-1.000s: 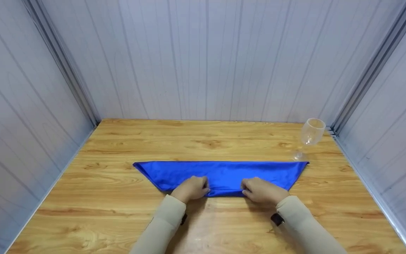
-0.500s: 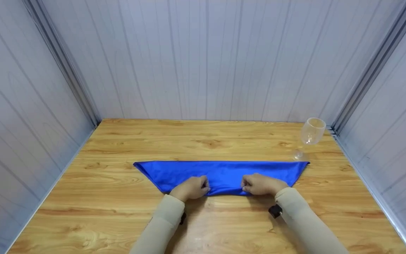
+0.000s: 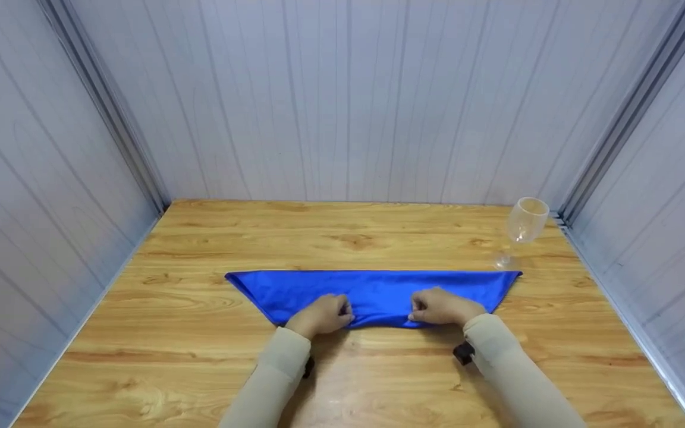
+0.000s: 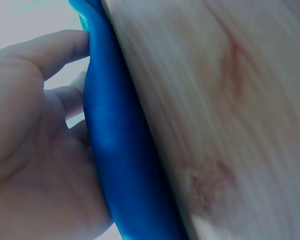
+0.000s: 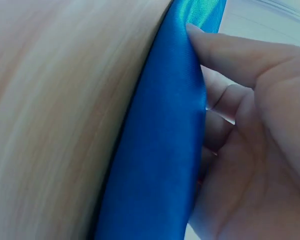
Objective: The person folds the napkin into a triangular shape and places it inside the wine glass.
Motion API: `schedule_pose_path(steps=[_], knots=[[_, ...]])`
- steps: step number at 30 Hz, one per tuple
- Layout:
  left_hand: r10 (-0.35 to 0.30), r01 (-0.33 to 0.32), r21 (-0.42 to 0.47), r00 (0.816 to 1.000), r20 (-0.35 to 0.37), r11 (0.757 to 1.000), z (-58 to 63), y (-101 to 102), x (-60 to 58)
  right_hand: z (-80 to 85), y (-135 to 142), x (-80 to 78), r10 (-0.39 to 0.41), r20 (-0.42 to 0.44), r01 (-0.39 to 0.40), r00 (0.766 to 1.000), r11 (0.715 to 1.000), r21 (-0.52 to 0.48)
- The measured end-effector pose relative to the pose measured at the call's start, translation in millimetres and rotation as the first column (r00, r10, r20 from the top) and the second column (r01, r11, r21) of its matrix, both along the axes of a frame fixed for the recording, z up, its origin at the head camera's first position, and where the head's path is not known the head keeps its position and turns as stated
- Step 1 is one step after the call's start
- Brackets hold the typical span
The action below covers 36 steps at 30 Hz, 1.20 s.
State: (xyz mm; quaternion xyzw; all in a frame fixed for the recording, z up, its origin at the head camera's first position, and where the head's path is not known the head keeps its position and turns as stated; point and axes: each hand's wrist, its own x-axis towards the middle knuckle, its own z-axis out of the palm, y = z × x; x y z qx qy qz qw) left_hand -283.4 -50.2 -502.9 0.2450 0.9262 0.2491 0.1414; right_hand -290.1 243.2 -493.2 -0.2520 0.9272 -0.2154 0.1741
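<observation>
A shiny blue cloth napkin (image 3: 372, 291), folded into a long band with slanted ends, lies across the middle of the table. My left hand (image 3: 326, 314) pinches its near edge left of centre, fingers curled. On the same edge, to the right of centre, my right hand (image 3: 445, 306) pinches the fabric between thumb and curled fingers. The wrist views show the napkin's rolled near edge (image 4: 120, 135) beside the left palm and the blue fabric (image 5: 155, 130) under the right thumb. Some fingertips are hidden behind the cloth.
A clear stemmed glass (image 3: 527, 221) stands at the back right, its foot just beyond the napkin's right tip. The wooden table (image 3: 200, 356) is bounded by pale panel walls (image 3: 342, 101) at the back and both sides.
Both hands keep their hold on the napkin. The right hand has shifted slightly away from me, and the near edge between the hands has moved a little the same way.
</observation>
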Motion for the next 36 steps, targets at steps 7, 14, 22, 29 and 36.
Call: schedule_pose_path(steps=[7,14,22,29,36], knots=[[-0.002,0.002,0.025,1.0,-0.002,1.0,0.2,1,-0.2,2.6,-1,0.0,0.018,0.011,-0.018,1.0,1.0,0.018],[-0.004,0.007,0.05,0.998,-0.058,0.999,-1.4,2,0.3,2.3,-1,3.0,-0.027,0.0,0.027,1.0,1.0,0.007],[-0.02,0.012,-0.034,0.968,-0.249,0.999,0.3,8,7.7,3.0,-7,7.8,-0.072,-0.015,0.072,0.997,0.997,0.0],[-0.01,-0.014,-0.054,0.906,-0.422,0.998,0.4,15,13.0,2.4,-12,11.6,-0.008,-0.215,0.012,0.977,1.0,0.016],[0.006,-0.041,-0.059,0.863,-0.506,0.997,-1.8,19,15.3,-2.6,-14,18.3,0.039,-0.36,-0.028,0.932,0.999,0.033]])
